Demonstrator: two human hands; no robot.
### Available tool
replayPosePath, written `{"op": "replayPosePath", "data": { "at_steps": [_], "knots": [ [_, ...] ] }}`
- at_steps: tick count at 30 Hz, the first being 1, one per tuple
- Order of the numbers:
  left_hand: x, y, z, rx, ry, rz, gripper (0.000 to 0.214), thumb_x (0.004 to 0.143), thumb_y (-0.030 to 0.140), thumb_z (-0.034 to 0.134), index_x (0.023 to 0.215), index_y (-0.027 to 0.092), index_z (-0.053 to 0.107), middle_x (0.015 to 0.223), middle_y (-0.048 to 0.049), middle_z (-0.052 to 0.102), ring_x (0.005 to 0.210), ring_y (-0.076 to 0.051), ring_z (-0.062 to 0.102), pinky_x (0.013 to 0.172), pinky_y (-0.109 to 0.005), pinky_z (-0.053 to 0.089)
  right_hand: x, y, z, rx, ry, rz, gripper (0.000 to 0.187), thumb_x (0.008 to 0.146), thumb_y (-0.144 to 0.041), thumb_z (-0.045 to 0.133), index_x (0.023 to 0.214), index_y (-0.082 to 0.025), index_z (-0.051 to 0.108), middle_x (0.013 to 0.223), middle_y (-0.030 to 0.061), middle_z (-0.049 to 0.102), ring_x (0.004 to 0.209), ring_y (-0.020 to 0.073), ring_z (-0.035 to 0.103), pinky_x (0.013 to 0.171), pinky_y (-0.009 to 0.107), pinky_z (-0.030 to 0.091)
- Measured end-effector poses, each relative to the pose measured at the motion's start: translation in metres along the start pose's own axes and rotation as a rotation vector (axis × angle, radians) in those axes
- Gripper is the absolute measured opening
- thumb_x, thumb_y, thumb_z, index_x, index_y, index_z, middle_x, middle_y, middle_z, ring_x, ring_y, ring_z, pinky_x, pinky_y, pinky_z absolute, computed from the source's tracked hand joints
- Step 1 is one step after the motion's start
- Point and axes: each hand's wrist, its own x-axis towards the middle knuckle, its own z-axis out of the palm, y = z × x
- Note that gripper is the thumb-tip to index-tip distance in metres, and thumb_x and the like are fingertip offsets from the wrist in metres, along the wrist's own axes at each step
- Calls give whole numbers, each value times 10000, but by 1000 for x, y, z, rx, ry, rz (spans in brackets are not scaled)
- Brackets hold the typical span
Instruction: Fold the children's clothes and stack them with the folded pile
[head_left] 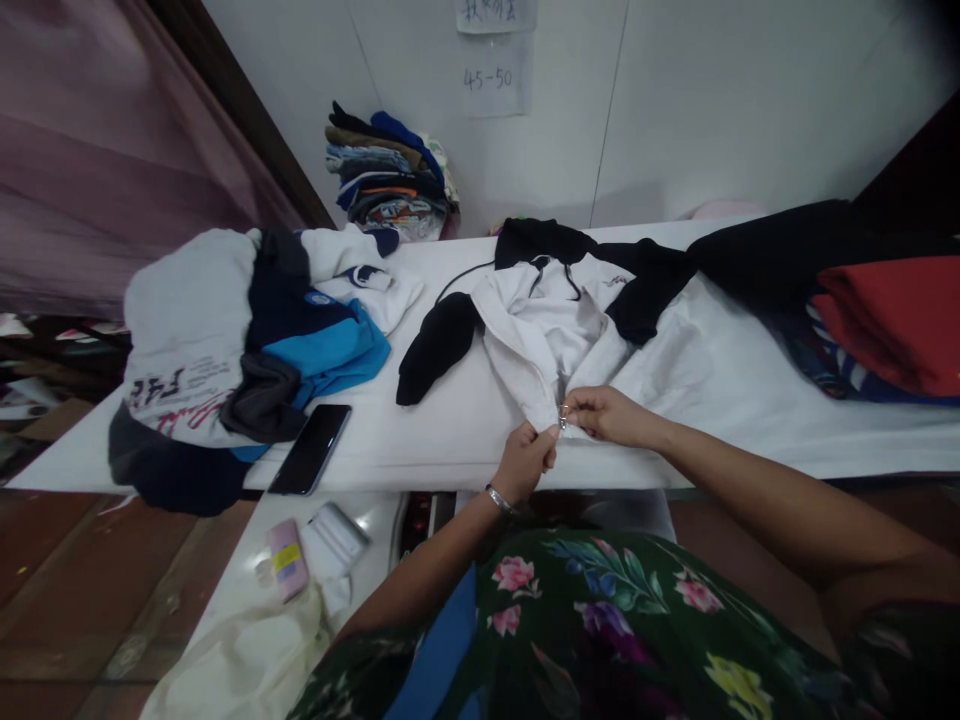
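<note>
The white and black hooded jacket (547, 320) lies spread on the white counter (450, 420) in front of me, hood away from me, its bottom hem at the near edge. My left hand (525, 462) has its grip closed on the left hem corner. My right hand (609, 415) pinches the other corner, fingertips tight by the small metal zipper end (562, 414) between them. The cloth looks soft, light and limp, so I judge it will sag and bunch unless I hold it taut near the zip. The metal part is tiny and likely slippery, best taken with the fingertips. A paper sheet (487, 78) on the wall reads "45-50"; the note above it I cannot read. The pale garment (184, 330) to my left carries red and dark lettering, upside down and unclear. A phone (311, 448) lies beside it.
</note>
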Motion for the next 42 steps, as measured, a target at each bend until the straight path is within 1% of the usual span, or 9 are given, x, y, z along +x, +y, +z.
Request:
{"op": "replayPosePath", "data": {
  "at_steps": [8, 12, 17, 20, 28, 33, 36, 40, 42],
  "knots": [
    [-5, -7, 8, -63, 52, -68, 336, 726, 476, 600, 636, 164, 510, 428, 55, 461, 383, -57, 373, 418, -198, 274, -2, 7, -14, 110, -229, 21, 308, 735, -369, 647, 955, -164, 582, 640, -31, 578, 490, 73, 476, 442, 194, 328],
    [-5, -8, 11, -99, 70, -77, 313, 727, 457, 601, 657, 164, 514, 433, 55, 470, 392, -58, 389, 423, -192, 292, -1, 6, -7, 41, -110, -27, 270, 704, -374, 691, 809, -169, 549, 640, -38, 543, 490, 72, 451, 454, 205, 332],
    [-3, -7, 11, -52, 51, -52, 302, 702, 443, 635, 765, 157, 560, 469, 51, 516, 404, -69, 419, 424, -195, 325, -11, -1, 5, -362, 40, -371, 154, 831, -279, 553, 721, -183, 504, 717, 9, 536, 662, 123, 485, 611, 254, 389],
    [0, -5, 9, 42, 7, -44, 288, 703, 431, 624, 691, 148, 574, 454, 29, 533, 391, -72, 424, 423, -200, 324, -20, -4, 7, -599, 44, -528, 124, 883, -229, 461, 777, -187, 506, 805, 37, 539, 727, 138, 492, 653, 262, 385],
    [2, -7, 10, 85, -1, -60, 323, 727, 451, 566, 659, 138, 607, 410, 19, 517, 376, -82, 433, 423, -209, 334, -20, -3, 8, -823, 26, -369, 174, 909, -262, 437, 818, -184, 564, 800, 34, 609, 726, 143, 563, 644, 246, 383],
    [-4, -12, 11, 82, -14, -94, 355, 738, 486, 544, 662, 143, 595, 434, 19, 528, 361, -79, 428, 402, -211, 315, -21, -5, 10, -996, -7, -377, 216, 910, -264, 411, 815, -172, 581, 791, 47, 625, 678, 147, 560, 591, 251, 341],
    [-2, -6, 10, 82, -17, -82, 359, 746, 479, 544, 611, 148, 577, 395, 25, 492, 351, -73, 409, 398, -207, 295, -10, -11, 4, -866, 24, -361, 186, 878, -263, 468, 773, -173, 592, 740, 29, 623, 667, 135, 551, 586, 235, 336],
    [9, 14, 9, -36, 83, -14, 312, 704, 440, 595, 611, 144, 560, 522, -11, 588, 395, -76, 473, 403, -204, 313, 9, -27, -7, -544, 121, -268, 210, 842, -289, 522, 675, -168, 558, 571, -19, 542, 550, 107, 485, 530, 211, 331],
    [10, 21, 10, -87, 81, -26, 296, 685, 429, 611, 629, 144, 553, 577, -21, 616, 396, -79, 491, 394, -205, 318, 9, -35, -10, -546, 98, -310, 218, 847, -301, 519, 677, -169, 553, 564, -23, 531, 538, 104, 469, 529, 212, 327]
  ]
}}
